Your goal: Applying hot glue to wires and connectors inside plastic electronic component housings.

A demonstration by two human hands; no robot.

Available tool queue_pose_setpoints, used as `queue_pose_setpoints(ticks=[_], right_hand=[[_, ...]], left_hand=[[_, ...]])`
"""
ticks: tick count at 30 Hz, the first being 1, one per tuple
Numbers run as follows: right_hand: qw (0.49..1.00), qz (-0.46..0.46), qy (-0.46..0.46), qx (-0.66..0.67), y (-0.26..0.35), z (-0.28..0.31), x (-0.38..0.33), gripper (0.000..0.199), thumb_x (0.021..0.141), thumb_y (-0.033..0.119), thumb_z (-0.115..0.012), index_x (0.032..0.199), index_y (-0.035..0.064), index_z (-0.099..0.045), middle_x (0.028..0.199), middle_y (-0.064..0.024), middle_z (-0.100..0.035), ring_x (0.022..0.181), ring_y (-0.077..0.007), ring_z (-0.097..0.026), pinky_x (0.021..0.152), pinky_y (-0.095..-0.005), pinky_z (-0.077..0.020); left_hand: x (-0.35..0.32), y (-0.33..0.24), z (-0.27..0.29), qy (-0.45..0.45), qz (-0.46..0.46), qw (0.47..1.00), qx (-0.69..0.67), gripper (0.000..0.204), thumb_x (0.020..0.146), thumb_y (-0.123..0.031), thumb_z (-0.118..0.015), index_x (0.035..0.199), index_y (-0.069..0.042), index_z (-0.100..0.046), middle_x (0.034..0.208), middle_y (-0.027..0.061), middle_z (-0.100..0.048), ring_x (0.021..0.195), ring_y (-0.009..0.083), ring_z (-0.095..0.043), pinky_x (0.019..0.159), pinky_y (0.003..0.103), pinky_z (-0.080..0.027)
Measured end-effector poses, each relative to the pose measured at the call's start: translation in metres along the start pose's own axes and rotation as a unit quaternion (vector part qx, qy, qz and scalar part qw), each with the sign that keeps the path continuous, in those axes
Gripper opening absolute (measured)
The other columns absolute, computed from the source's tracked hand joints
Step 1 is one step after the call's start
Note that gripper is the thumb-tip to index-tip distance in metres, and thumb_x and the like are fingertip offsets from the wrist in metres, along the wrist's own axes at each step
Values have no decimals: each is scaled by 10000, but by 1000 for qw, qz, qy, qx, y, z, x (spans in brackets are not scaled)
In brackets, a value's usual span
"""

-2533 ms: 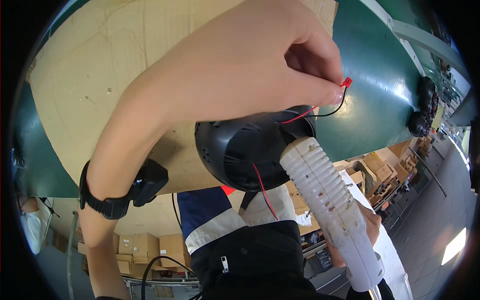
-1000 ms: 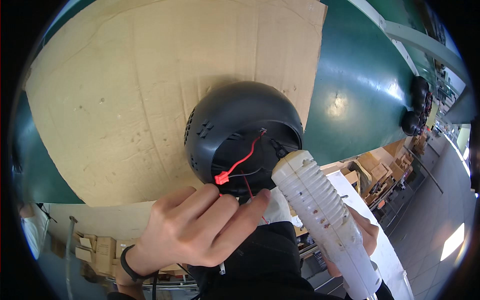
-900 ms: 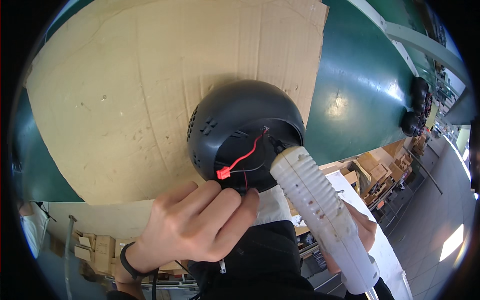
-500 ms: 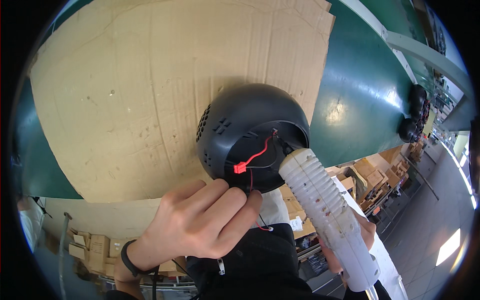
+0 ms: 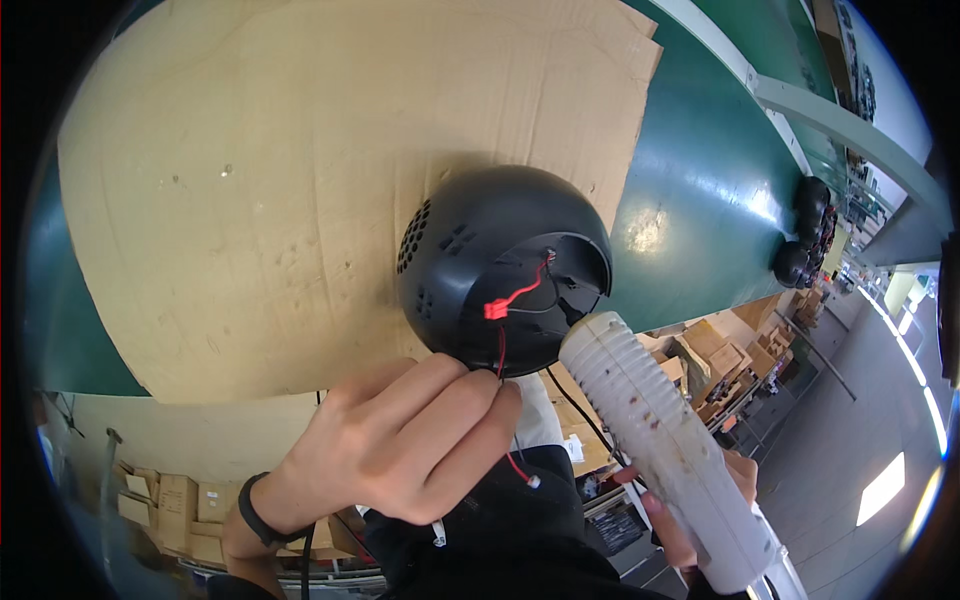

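My left hand (image 5: 400, 450) grips the lower edge of a round black plastic housing (image 5: 480, 250) with vent holes, held over a sheet of cardboard (image 5: 300, 150). A red and a black wire with a small red connector (image 5: 495, 310) hang out of the housing's open side, running down past my fingers. My right hand (image 5: 690, 520) holds a white ribbed power screwdriver (image 5: 660, 440), whose front end sits at the housing's opening. Most of my right hand is hidden behind the tool.
The cardboard lies on a green conveyor belt (image 5: 700, 200). Several more black housings (image 5: 805, 235) sit farther along the belt at the right. Brown cardboard boxes (image 5: 720, 360) are stacked on the floor below.
My left hand came down from above the housing, where it pinched the red connector, and now grips the housing from below. The wire hangs loose. The white tool has stayed at the opening.
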State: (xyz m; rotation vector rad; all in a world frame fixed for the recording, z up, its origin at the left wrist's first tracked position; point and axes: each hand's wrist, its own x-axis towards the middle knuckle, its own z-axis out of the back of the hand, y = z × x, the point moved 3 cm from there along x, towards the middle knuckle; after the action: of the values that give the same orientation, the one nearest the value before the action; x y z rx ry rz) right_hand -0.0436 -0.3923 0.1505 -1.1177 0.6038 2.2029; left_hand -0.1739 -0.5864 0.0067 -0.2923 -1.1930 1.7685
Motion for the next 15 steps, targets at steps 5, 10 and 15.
queue_pose_setpoints(ticks=[5, 10, 15], right_hand=[[951, -66, -49, 298, -20, -23, -5, 508, 713, 214, -841, 1135, 2, -654, 905, -143, -743, 793, -246, -746, 710, -337, -591], [975, -112, -21, 192, -17, -23, -9, 847, 713, 541, -885, 1247, -16, -535, 903, -160, -725, 847, -219, -660, 804, -370, -512], [976, -171, -35, 132, -6, -15, -10, 734, 714, 578, -815, 1147, -1, -686, 1045, -132, -660, 997, -261, -591, 927, -399, -437]], left_hand=[[-16, -2, -6, -56, -35, 998, -6, 217, 660, -117, -703, 845, -4, -699, 922, 78, -662, 795, 178, -650, 606, 255, -530], [-25, -6, -15, -51, -48, 997, -32, 201, 670, -125, -694, 829, -2, -702, 921, 74, -664, 863, 189, -647, 675, 276, -532], [-23, -4, -10, -72, -52, 995, -45, 186, 652, -118, -704, 799, -4, -691, 898, 74, -662, 824, 190, -647, 662, 276, -532]])
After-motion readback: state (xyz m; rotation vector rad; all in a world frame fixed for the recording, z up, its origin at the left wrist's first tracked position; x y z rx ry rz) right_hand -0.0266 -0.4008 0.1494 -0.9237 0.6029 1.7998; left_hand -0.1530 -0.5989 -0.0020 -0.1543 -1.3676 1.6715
